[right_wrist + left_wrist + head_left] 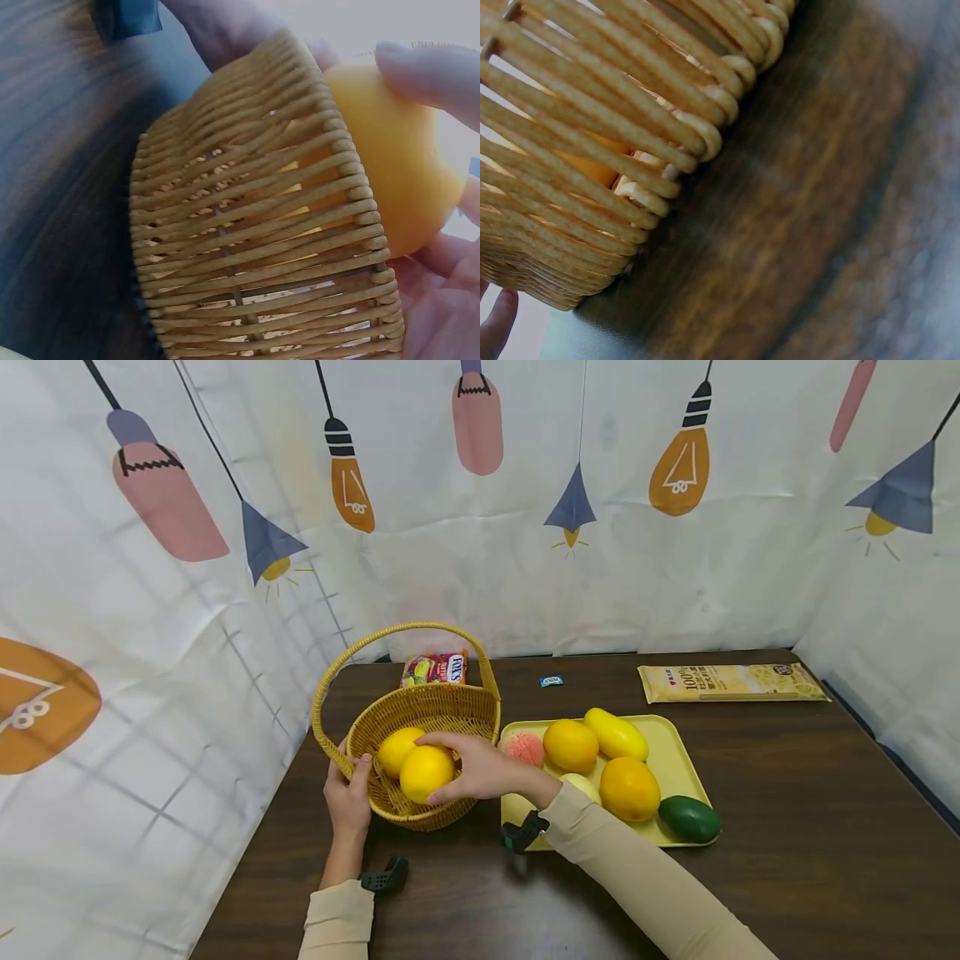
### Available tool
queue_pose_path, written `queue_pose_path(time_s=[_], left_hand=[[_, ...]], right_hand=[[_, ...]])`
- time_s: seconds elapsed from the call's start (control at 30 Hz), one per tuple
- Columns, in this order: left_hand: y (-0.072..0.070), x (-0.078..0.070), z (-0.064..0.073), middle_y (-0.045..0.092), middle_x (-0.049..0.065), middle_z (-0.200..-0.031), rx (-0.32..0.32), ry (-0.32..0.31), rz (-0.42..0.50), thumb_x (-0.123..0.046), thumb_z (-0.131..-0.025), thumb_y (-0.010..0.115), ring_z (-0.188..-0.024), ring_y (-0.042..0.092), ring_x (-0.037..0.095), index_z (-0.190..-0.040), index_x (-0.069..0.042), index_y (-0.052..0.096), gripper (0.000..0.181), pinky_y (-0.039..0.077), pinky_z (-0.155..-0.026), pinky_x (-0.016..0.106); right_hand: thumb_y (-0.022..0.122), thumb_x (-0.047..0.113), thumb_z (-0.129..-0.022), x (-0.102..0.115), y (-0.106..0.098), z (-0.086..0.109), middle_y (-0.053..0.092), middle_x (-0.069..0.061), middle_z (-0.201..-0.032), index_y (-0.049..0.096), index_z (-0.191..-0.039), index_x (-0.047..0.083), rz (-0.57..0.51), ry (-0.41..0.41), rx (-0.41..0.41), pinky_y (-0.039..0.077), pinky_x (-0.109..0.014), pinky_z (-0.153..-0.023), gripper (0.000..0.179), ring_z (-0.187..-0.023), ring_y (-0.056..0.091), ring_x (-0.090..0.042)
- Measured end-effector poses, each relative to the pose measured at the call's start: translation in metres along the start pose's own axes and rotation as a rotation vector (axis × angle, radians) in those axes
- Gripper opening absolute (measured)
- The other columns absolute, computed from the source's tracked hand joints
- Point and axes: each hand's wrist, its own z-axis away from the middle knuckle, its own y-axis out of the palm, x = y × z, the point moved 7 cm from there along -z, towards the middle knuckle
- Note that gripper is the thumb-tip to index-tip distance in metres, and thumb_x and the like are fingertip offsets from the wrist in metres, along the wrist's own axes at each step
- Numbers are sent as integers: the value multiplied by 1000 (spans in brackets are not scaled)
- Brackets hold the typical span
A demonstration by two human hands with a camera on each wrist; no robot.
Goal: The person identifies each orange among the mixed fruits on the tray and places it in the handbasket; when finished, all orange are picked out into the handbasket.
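A wicker basket [427,706] with a tall arched handle stands on the table. My left hand [348,797] grips its left rim near the foot of the handle, thumb on the inner side. In my right hand [480,768] a round yellow fruit [426,775] is held between thumb and fingers, inside the basket's opening. Another yellow fruit [399,750] lies in the basket just behind it. The right wrist view shows the held fruit [397,157] beside the woven wall [255,225]. In the left wrist view, the basket's weave [592,142] hides most of what is inside.
Right of the basket, a yellow tray [675,752] bears a pink fruit [522,748], orange fruits [630,788], a long yellow fruit [617,734], a pale fruit partly behind my arm, and a dark green fruit [689,819]. Farther back are a candy bag [435,669], a small blue packet [551,681] and a noodle-like pack [731,682].
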Motion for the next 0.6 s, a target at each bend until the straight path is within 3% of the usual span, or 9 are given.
queue_pose_path(time_s=[0.17, 0.23, 0.43, 0.6], left_hand=[[-1, 1, 0, 45, 0, -75, -1, 4, 3, -20, -99, 57, -68, 41, 13, -134, 4, 52, 43, 36, -64, 22], [-1, 1, 1, 48, -3, -78, -4, 10, 1, -20, -99, 58, -69, 43, 9, -135, 4, 52, 43, 37, -65, 21], [0, 2, 2, 51, 1, -85, 1, 18, -1, -17, -99, 56, -64, 44, 7, -136, 3, 53, 42, 38, -57, 18], [0, 2, 1, 52, 6, -94, -4, -4, 6, -19, -99, 57, -84, 49, 11, -137, 3, 52, 44, 40, -70, 19]], right_hand=[[83, 37, -76, -2, 4, -9, 54, -2, -134, 48, -142, 20, 32, 20, 70, 49, -25, -83, 76, -103, 54, -12], [82, 34, -78, -3, 7, -13, 55, -1, -131, 51, -139, 20, 27, 34, 103, 48, -25, -85, 71, -103, 54, -11], [69, 2, -86, -7, 9, -19, 64, -7, -115, 62, -121, 4, -151, 84, 89, 48, -27, -91, 36, -103, 61, -19], [72, 1, -84, -5, 10, -21, 64, -9, -114, 61, -122, 2, -165, 87, 94, 49, -36, -94, 39, -104, 60, -25]])
